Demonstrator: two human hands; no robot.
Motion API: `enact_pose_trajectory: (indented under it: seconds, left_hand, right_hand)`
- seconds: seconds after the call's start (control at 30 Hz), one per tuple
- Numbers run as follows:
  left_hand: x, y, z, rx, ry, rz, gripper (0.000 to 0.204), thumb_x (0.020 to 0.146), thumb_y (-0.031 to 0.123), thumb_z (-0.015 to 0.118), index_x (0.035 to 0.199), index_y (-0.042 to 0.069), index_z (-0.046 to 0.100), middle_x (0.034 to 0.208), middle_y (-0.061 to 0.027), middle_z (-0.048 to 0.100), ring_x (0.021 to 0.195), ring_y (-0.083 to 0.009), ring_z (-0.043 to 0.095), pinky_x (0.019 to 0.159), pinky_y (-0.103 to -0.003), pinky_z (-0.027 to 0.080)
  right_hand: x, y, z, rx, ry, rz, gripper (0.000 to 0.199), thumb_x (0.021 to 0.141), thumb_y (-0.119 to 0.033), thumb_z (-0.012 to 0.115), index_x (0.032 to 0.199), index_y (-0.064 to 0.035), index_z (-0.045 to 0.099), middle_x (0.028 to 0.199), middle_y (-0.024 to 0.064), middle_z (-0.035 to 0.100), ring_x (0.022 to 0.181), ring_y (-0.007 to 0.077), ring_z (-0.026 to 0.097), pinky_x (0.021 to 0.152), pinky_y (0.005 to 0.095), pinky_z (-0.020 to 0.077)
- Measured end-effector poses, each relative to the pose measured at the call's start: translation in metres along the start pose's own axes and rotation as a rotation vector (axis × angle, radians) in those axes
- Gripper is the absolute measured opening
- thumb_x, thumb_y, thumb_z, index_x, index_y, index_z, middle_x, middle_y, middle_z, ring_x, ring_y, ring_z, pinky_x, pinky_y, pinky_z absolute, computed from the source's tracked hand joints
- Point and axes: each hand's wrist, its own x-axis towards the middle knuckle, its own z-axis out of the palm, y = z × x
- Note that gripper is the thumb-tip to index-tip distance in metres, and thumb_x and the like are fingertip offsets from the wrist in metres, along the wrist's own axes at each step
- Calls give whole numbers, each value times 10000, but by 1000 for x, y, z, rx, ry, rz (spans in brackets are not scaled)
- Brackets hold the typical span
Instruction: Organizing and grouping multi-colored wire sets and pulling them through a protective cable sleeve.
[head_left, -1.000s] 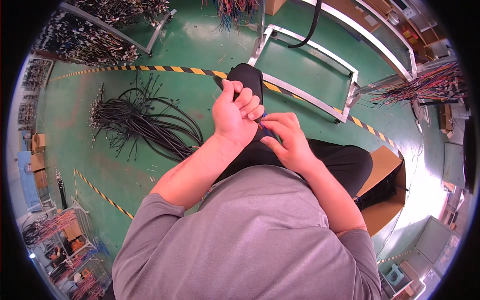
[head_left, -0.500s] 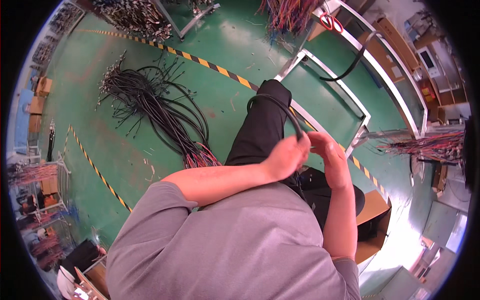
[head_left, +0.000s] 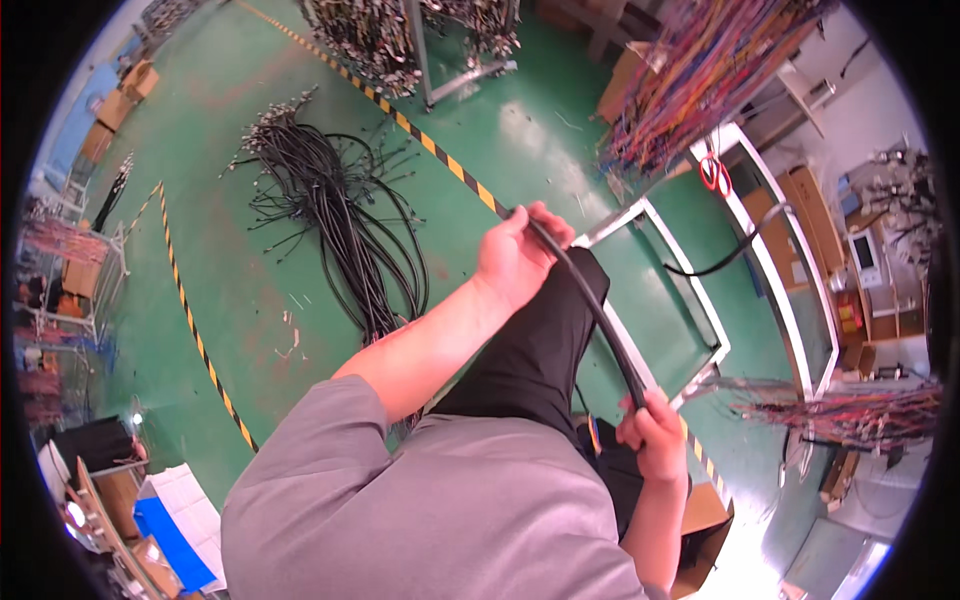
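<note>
A thick black cable [head_left: 602,318] runs slantwise across my right-of-centre view, above my trousered knee. My left hand [head_left: 512,262] is at its far end, with thumb and fingers curled round it. Closer to my body, my right hand [head_left: 656,432] grips the lower part of the same cable in closed fingers. Between the two hands the cable is stretched out in a slight bend. Below the right hand, a few coloured wires [head_left: 594,436] show near my lap; whether they join the cable is hidden.
A big bundle of black cables [head_left: 345,215] lies on the green floor to the left. A white metal frame [head_left: 690,240] stands at right, with red-handled scissors [head_left: 715,174] and a black cable piece [head_left: 725,262] on it. Coloured wires [head_left: 690,90] hang beyond. An open cardboard box [head_left: 705,530] sits lower right.
My hands were close together near my lap; now they are apart. The left has moved far along the cable, the right nearer my body, and the cable is drawn out between them. The view has shifted.
</note>
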Motion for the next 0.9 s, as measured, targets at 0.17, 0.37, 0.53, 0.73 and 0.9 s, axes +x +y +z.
enact_pose_trajectory:
  seconds: [0.17, 0.37, 0.53, 0.73, 0.9]
  left_hand:
    - [20, 59, 48, 9, 45, 349, 264, 1124, 259, 414, 1186, 33, 535, 935, -53, 586, 822, -198, 610, 951, -419, 564]
    - [12, 98, 97, 88, -238, 639, 301, 1128, 376, 407, 1268, 127, 503, 874, -8, 493, 652, -112, 425, 625, -297, 413]
    - [-11, 76, 135, 175, -489, 600, 341, 1099, 469, 439, 1081, 141, 533, 753, 23, 412, 567, -95, 379, 527, -278, 353]
    - [-32, 21, 165, 352, -532, 420, 338, 1118, 421, 411, 1077, 123, 567, 705, 32, 409, 525, -76, 348, 473, -256, 329]
    - [-41, -37, 193, 622, -633, 251, 355, 1137, 355, 397, 1093, 52, 576, 707, 38, 419, 524, -51, 350, 467, -224, 314]
  right_hand:
    - [-8, 43, -38, 17, 236, -46, 93, 962, -61, 606, 997, 13, 650, 669, -12, 506, 568, 97, 462, 610, 266, 425]
    - [4, 69, -65, 21, 418, -106, 134, 1000, -124, 618, 964, -2, 657, 668, -28, 477, 608, 92, 447, 606, 261, 382]
    - [16, 80, -85, -155, 447, -75, 165, 979, -125, 626, 1067, -4, 694, 773, 4, 595, 729, 115, 538, 686, 259, 419]
    - [21, 27, -70, -368, 553, -248, 297, 938, -36, 620, 1227, 3, 677, 1111, 80, 708, 1106, 174, 643, 985, 316, 487]
    - [4, -96, -28, -515, 562, -669, 270, 889, 5, 703, 1157, -22, 692, 1025, 66, 691, 889, 131, 646, 810, 282, 519]
